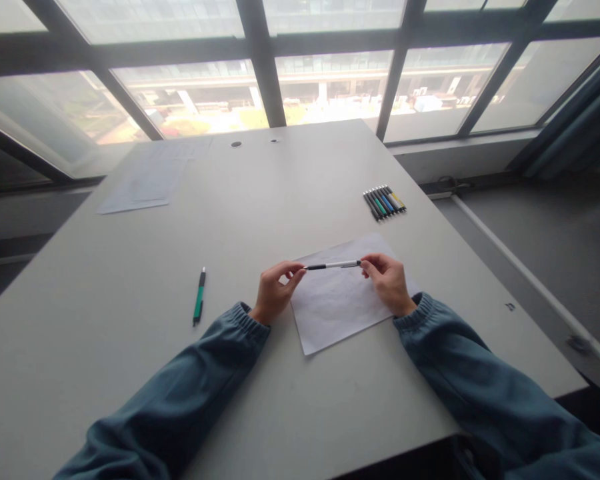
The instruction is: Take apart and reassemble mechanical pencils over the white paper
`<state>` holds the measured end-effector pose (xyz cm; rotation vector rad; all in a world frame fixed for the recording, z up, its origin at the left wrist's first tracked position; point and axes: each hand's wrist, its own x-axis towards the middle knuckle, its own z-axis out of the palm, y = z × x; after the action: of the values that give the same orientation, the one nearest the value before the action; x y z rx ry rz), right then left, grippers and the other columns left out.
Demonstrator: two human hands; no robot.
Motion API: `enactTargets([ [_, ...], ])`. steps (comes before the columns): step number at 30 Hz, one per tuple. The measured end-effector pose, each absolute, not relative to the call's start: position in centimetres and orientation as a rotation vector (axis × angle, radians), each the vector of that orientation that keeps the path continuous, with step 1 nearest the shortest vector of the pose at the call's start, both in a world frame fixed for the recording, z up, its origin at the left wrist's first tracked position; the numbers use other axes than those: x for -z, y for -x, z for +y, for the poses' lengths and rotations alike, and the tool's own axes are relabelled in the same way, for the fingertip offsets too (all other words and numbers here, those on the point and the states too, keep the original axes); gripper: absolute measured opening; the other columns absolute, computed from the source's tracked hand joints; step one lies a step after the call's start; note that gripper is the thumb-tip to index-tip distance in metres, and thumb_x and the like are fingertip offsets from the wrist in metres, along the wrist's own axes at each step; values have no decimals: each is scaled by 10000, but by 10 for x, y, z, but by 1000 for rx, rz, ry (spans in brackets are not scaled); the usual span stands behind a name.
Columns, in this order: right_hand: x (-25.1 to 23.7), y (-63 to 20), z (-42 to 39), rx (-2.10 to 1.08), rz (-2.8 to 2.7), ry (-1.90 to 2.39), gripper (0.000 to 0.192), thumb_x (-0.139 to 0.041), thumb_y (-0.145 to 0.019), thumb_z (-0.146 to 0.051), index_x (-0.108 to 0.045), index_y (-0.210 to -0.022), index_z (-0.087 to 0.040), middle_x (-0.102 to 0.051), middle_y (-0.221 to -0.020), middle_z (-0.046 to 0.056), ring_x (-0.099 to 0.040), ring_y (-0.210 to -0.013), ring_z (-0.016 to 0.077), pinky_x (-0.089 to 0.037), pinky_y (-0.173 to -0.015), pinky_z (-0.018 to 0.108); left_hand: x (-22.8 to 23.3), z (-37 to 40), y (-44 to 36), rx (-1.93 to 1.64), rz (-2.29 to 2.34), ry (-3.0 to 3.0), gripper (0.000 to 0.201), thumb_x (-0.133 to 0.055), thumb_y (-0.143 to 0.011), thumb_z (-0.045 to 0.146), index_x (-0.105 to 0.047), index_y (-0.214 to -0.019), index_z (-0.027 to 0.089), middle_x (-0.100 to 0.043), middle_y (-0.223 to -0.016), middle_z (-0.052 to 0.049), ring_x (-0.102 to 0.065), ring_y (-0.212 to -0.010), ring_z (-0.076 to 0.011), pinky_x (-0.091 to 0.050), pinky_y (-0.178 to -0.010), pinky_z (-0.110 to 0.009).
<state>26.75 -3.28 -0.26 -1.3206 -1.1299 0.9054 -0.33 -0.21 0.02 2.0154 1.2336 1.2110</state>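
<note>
A white pen with a black grip (334, 265) is stretched level between my two hands, above a white sheet of paper (330, 313). My left hand (279, 287) is closed, pinching the pen's tip end between thumb and fingers. At the other end, my right hand (386, 280) pinches the pen near its clip and button. To the left of my left hand lies a green pen (199, 297) with a black grip, its tip pointing away from me.
Several pens (385, 203) lie side by side in a row beyond the paper, near the right edge of the white table (260, 207). Other paper sheets (143, 183) lie at the far left. Windows stand behind the table, and a small dark scrap (510, 307) sits at right.
</note>
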Motion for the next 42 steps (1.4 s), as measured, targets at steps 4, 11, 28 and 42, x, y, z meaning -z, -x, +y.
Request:
enactTargets([
  [4,3,-268,-33,-900,-1137,1316,282,-749,-817,-438,-726,-891,-167,-673,-677,18,-617,-617,157,-517,-616,300,-1,-2,3,-1215,1239,-2013,183,-702,-912,365,-763,-923,192,-762,-837,-43,-617,-685,-139,-528,-694,-270],
  [11,3,-268,-33,-893,-1149,1310,295,-741,-821,-456,-723,-882,-167,-668,-669,17,-616,-614,159,-521,-617,302,-1,-3,3,-1220,1239,-2019,183,-702,-910,364,-761,-918,191,-761,-830,-43,-617,-683,-140,-528,-686,-269],
  [28,3,-268,-32,-885,-1163,1314,300,-731,-834,-462,-721,-876,-165,-661,-661,16,-609,-612,156,-514,-621,301,-3,-2,2,-1222,1229,-2020,203,-699,-912,375,-762,-895,183,-763,-814,-47,-631,-680,-143,-536,-683,-266],
  [42,4,-269,-33,-886,-1167,1301,276,-726,-849,-438,-717,-867,-162,-675,-685,24,-603,-609,151,-498,-612,297,-6,-3,1,-1203,1224,-2000,213,-688,-918,368,-762,-871,175,-768,-788,-44,-639,-676,-143,-522,-678,-257],
])
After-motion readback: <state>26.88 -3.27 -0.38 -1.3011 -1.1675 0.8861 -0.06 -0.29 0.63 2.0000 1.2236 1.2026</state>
